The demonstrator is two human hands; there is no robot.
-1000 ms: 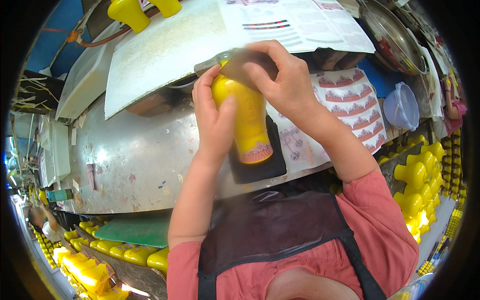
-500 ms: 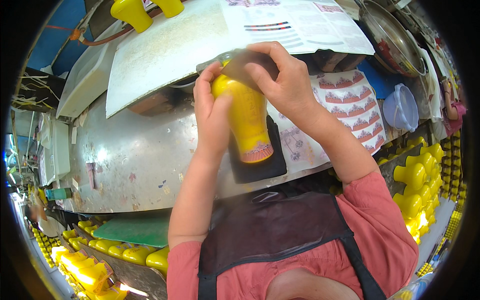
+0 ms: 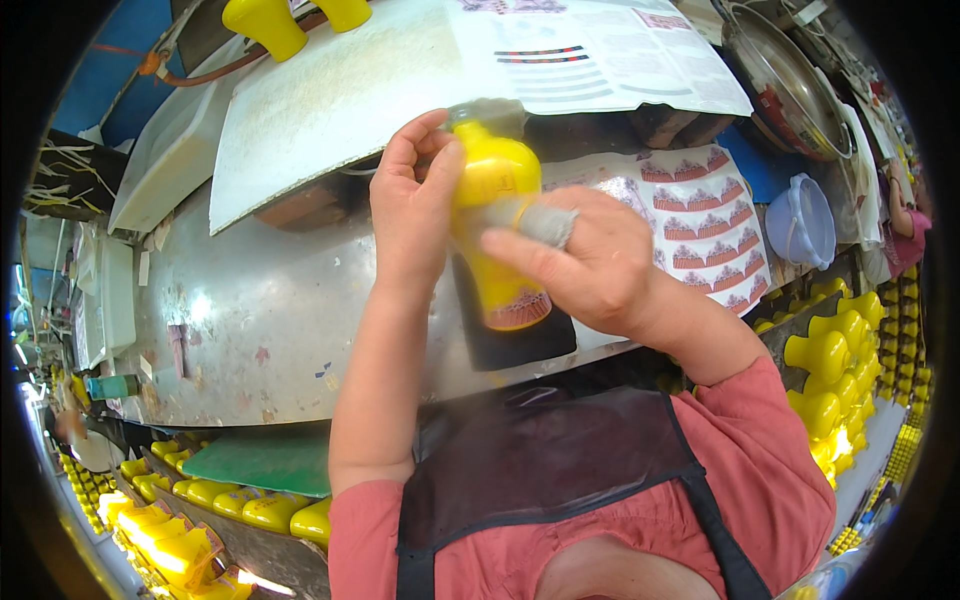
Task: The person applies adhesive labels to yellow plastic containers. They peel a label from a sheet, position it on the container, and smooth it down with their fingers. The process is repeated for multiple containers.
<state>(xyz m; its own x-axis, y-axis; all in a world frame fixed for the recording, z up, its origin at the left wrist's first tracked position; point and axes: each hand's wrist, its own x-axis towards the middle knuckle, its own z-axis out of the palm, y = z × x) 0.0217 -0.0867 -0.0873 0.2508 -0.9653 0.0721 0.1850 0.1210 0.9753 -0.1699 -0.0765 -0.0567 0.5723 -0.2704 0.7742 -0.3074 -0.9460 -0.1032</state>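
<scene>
A glossy yellow bottle (image 3: 503,160) lies tilted, its narrow neck away from me and its base towards me. A pinkish-brown patterned band (image 3: 518,308) wraps its lower end. My left hand (image 3: 415,195) has its fingers curled at the neck and shoulder, steadying it. Against the middle of the bottle, my right hand (image 3: 605,262) grips a small grey pad (image 3: 545,224), blurred by motion; whether it is cloth or rubber I cannot tell. Beneath the bottle is a black pad (image 3: 495,350). A greyish block (image 3: 500,115) shows behind the neck.
A sheet of repeated decals (image 3: 705,230) lies on the metal table (image 3: 250,320) at right. Beyond are a raised white board (image 3: 330,120), a pale blue bucket (image 3: 800,222) and a metal basin (image 3: 785,85). Yellow bottles (image 3: 835,360) stand in rows on both sides.
My right hand has come down from the bottle's neck to its middle, bringing the pad along. My left hand has shifted slightly left and stays at the neck.
</scene>
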